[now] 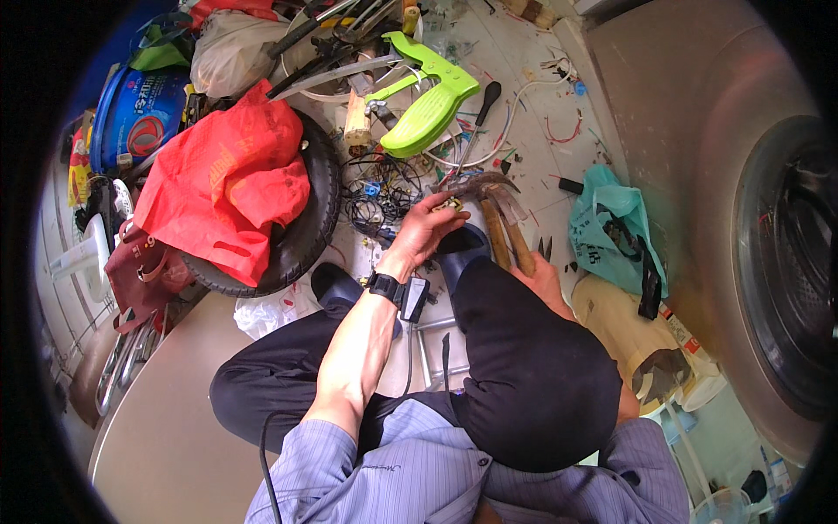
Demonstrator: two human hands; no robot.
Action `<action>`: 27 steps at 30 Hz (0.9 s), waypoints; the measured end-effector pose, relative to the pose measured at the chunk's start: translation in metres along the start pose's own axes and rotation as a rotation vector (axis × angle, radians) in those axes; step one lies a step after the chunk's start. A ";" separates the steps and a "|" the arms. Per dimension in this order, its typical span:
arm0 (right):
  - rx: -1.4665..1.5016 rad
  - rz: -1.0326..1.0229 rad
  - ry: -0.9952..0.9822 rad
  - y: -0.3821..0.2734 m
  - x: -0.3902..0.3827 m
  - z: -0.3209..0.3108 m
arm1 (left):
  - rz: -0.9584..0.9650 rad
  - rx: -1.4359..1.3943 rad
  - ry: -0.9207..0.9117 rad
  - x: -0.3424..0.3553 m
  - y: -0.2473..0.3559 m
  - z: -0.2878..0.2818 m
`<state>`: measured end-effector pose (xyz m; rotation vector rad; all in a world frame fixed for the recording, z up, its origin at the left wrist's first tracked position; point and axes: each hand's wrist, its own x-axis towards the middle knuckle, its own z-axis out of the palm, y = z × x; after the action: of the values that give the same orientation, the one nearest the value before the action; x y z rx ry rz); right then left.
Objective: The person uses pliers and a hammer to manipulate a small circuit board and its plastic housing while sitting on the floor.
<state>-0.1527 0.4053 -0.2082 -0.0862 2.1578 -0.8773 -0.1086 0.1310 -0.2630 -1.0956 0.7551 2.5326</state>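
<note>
My left hand point(421, 234) pinches a small yellowish piece point(449, 204), partly hidden by the fingers, just above the toe of my dark shoe point(463, 241). Beside it lies a claw hammer's dark metal head point(482, 182). Two wooden handles run down from there, a left one point(496, 234) and a right one point(518, 237). My right hand point(543, 286), partly behind my knee, is closed at the lower end of the right hammer handle. Dark pointed tool tips point(546, 247) stick up next to its fingers; the rest of that tool is hidden.
A lime-green saw handle point(432, 109) and a black-handled screwdriver point(489, 103) lie ahead among wires and scraps. Left are a tyre point(325, 192), a red bag point(231, 179) and a blue bucket point(140, 118). A teal bag point(602, 205) sits by a front-loading washing machine point(698, 113).
</note>
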 end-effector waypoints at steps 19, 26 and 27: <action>0.013 -0.043 -0.056 0.001 -0.001 0.007 | 0.006 0.550 0.166 0.005 -0.008 0.003; -0.032 -0.068 -0.090 0.013 -0.002 0.017 | 0.185 0.898 0.255 0.019 -0.024 -0.011; -0.007 -0.077 -0.077 0.016 -0.003 0.019 | 0.187 0.895 0.255 0.020 -0.027 -0.014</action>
<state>-0.1343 0.4076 -0.2250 -0.2047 2.0978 -0.8959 -0.1021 0.1462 -0.2947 -1.0223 1.8726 1.7916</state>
